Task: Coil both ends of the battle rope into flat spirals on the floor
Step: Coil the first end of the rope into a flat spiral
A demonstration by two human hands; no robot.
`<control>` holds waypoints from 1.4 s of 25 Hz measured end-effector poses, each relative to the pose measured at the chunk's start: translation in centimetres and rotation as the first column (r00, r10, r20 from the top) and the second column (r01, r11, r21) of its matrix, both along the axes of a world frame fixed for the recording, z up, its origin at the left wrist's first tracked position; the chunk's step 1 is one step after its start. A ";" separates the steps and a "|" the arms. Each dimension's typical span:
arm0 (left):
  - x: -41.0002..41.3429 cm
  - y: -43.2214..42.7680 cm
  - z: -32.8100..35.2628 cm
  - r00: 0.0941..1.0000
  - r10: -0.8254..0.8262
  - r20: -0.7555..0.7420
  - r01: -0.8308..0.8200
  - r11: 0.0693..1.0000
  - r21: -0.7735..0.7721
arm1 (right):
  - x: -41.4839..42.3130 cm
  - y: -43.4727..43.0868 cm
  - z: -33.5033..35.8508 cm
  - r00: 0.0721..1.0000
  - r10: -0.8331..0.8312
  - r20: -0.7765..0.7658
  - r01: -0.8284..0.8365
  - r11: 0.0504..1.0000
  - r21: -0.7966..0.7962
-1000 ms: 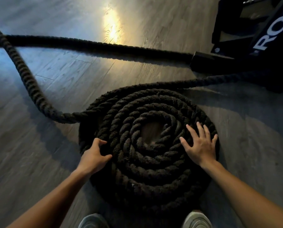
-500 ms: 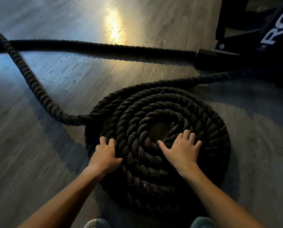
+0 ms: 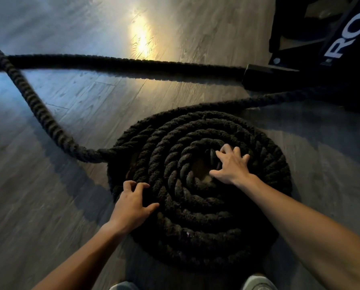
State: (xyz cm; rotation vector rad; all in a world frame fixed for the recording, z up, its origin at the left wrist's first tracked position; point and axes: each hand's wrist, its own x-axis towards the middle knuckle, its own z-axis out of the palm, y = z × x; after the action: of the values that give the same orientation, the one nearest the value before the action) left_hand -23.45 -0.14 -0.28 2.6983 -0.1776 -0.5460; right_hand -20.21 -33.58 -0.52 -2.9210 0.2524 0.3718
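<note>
The thick black battle rope lies wound in a flat spiral [image 3: 200,218] of several turns on the wooden floor in front of me. My left hand [image 3: 131,206] sits on the spiral's left outer turns, fingers bent and hooked into the rope, thumb spread toward the middle. My right hand [image 3: 231,166] is at the spiral's centre, fingers curled over the innermost turn beside the small bare patch of floor. From the spiral's left side a loose stretch of rope [image 3: 39,109] runs away to the upper left. Another stretch [image 3: 122,63] crosses the floor behind it.
A black metal rig with white lettering [image 3: 340,47] stands at the upper right, its foot [image 3: 264,78] on the floor where the far rope ends. A length of rope [image 3: 269,100] leads from the spiral toward it. My shoe tips [image 3: 258,282] show at the bottom edge.
My right hand slid from the spiral's right outer turns inward to the centre and curled its fingers. My left hand stayed on the left outer turns.
</note>
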 end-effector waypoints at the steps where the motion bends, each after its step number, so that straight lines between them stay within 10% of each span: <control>1: -0.1 0.0 -0.2 1.000 -0.013 0.020 0.013 1.000 0.002 | 0.6 -0.4 0.1 0.998 0.037 -0.044 -0.037 0.999 -0.006; 7: 2.0 1.0 1.6 0.964 -0.261 -0.038 0.264 0.942 0.206 | -3.0 -1.3 1.0 0.989 -0.062 0.137 0.041 0.987 0.155; 14: 7.6 1.5 3.5 0.605 -0.793 -0.063 0.673 0.467 0.574 | -16.9 0.6 -3.4 0.867 -0.480 0.136 0.483 0.876 0.011; 29: 4.0 -7.5 1.0 0.486 -0.825 0.287 0.653 0.562 0.508 | -8.6 -14.7 -1.9 0.961 -0.272 0.044 0.272 0.962 0.014; 35: 4.8 -7.4 0.6 0.640 -0.673 0.371 0.590 0.740 0.324 | -7.4 -11.8 -1.3 0.859 -0.512 0.005 0.509 0.855 0.101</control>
State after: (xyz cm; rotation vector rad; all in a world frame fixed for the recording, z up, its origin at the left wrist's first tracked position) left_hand -18.64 -7.50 0.35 2.8385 -1.3213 -0.0541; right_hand -27.64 -45.40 -1.82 -2.6194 0.9517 0.2398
